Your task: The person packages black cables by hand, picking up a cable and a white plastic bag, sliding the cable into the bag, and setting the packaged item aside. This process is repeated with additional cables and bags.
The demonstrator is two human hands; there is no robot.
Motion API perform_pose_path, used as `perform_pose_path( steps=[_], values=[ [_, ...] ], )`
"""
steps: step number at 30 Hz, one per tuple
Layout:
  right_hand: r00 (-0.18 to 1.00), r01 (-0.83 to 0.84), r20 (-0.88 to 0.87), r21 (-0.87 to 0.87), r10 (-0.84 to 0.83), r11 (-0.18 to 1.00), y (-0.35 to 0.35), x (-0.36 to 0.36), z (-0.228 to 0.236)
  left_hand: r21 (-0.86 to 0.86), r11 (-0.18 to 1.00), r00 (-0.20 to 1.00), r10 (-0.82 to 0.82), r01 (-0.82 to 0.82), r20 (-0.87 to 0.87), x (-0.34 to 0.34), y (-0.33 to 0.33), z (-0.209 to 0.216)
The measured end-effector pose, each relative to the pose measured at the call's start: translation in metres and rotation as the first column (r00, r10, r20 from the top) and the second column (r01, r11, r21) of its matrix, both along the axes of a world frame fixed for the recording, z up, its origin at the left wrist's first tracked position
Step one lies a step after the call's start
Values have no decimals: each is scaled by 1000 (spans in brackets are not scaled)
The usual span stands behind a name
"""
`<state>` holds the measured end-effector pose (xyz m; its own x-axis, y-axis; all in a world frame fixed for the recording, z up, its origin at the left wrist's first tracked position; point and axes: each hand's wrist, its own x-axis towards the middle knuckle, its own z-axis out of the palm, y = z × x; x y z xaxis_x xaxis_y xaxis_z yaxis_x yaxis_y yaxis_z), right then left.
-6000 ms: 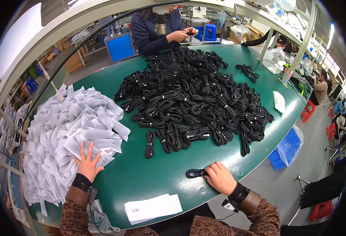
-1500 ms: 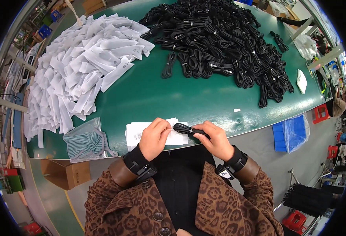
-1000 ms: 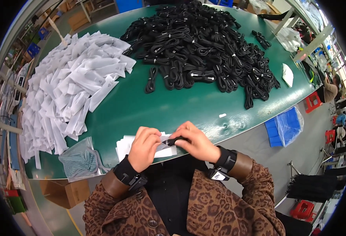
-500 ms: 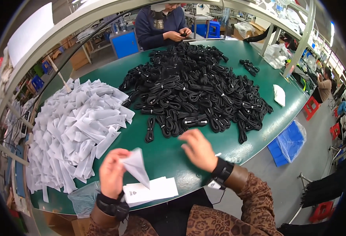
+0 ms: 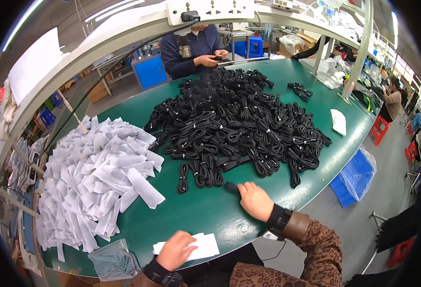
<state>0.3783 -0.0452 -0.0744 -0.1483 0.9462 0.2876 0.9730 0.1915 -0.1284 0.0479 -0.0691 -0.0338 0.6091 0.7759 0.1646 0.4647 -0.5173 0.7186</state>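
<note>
My right hand point(image 5: 256, 202) is closed on a small dark thing at the fingertips, which looks like the end of a black cable bundle point(image 5: 232, 188). It hovers over the green table, just in front of the heap of coiled, tied black cables point(image 5: 248, 124). My left hand point(image 5: 176, 249) bends its fingers and thumb onto the flat white sleeves point(image 5: 205, 246) stacked at the near edge; its fingertips press on the upper ones. To the left lies a big pile of whitish, slightly see-through sleeves point(image 5: 95, 177), one sticking out at its right side.
A striped cloth in a clear bag point(image 5: 113, 260) lies near left. Farther right are a white pad point(image 5: 338, 122) and a separate cable bundle point(image 5: 300, 91). A metal frame with a power strip point(image 5: 210, 10) spans overhead. Opposite, a person point(image 5: 191, 50) handles something dark.
My left hand has let go of its white sleeve, which seems to lie on the pile, and moved to the stack. My right hand has taken a dark bundle. The view has tilted up.
</note>
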Motion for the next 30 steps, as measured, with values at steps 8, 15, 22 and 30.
perform_pose_path(
  steps=[8, 15, 22, 30],
  values=[
    [932, -104, -354, -57, 77, 993, -56, -30, 12, 164, 980, 990, -96, 112, -106, 17, -15, -21],
    [874, -158, -476, -89, 97, 983, -78, -45, 8, 48, 999, 998, 12, -9, -63, 18, -27, -31],
    [800, -236, -559, 39, 217, 971, -79, -56, 20, 53, 990, 990, 125, -128, 63, 23, -18, -32],
    [800, -329, -527, 17, 288, 944, -87, -64, 22, -201, 959, 960, 233, -200, 156, 19, -20, -36]
  ],
)
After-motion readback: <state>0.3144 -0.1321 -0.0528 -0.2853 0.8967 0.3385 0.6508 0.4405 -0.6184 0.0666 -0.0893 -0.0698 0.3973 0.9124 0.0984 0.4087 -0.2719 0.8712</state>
